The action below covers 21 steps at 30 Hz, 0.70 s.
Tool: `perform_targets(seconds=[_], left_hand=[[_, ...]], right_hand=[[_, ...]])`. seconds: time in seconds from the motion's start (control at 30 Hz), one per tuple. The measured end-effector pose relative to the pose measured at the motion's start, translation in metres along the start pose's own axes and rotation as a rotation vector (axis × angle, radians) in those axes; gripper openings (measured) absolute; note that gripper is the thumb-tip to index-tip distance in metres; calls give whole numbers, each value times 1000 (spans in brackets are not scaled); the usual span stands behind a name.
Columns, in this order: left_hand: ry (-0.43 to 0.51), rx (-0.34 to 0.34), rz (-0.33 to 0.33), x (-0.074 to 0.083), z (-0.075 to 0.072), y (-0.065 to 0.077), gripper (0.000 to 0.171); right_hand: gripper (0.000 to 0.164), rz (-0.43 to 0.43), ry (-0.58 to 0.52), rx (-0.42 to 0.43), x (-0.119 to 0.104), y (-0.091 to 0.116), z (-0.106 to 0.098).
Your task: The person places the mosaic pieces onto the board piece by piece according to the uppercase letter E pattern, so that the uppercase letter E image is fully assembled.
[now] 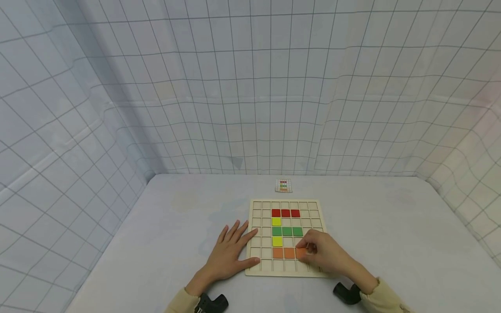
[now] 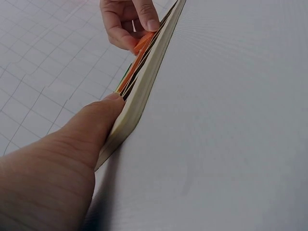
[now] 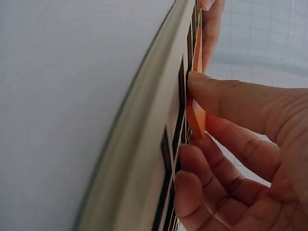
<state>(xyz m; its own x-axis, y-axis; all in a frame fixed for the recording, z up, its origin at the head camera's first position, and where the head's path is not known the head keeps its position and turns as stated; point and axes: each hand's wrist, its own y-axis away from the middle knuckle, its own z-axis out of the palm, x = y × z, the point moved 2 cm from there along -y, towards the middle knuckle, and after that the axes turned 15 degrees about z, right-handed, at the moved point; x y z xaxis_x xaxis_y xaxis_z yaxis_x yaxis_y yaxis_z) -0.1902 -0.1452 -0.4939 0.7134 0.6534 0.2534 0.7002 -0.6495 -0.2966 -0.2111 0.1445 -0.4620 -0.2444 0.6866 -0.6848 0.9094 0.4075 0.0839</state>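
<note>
A light wooden grid board (image 1: 260,265) lies flat on the table, with coloured square tiles in some cells. Red tiles (image 1: 285,213) form the top row, green tiles (image 1: 287,231) a middle one and orange tiles (image 1: 278,253) a lower one; single yellow tiles (image 1: 277,241) sit between the rows at the left. My right hand (image 1: 326,252) pinches an orange tile (image 3: 197,120) between thumb and fingers at the right end of the orange row; in the right wrist view it looks tilted. With fingers spread, my left hand (image 1: 227,258) rests on the board's left edge.
Behind the board lies a small card (image 1: 283,186) printed with a similar coloured grid pattern. The white table (image 1: 176,217) is bordered by grid-patterned curtains (image 1: 250,108) at the back and sides. Dark wrist devices (image 1: 213,303) show at both sleeves.
</note>
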Motion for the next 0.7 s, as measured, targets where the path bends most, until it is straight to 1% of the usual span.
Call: perform_targets(seconds=[0.13, 0.27, 0.43, 0.53, 0.7], left_hand=[[-4, -4, -3, 0, 0, -1, 75], [0, -9, -4, 1, 0, -1, 75], [-3, 7, 7, 0, 2, -2, 75], [-9, 19, 16, -1, 3, -2, 75], [-5, 10, 13, -1, 4, -1, 75]], right_hand=[[16, 36, 64, 16, -1, 1, 0], [18, 38, 102, 36, -3, 3, -1], [20, 44, 139, 58, -4, 5, -2], [20, 48, 144, 61, -4, 6, -2], [19, 27, 133, 56, -2, 7, -1]])
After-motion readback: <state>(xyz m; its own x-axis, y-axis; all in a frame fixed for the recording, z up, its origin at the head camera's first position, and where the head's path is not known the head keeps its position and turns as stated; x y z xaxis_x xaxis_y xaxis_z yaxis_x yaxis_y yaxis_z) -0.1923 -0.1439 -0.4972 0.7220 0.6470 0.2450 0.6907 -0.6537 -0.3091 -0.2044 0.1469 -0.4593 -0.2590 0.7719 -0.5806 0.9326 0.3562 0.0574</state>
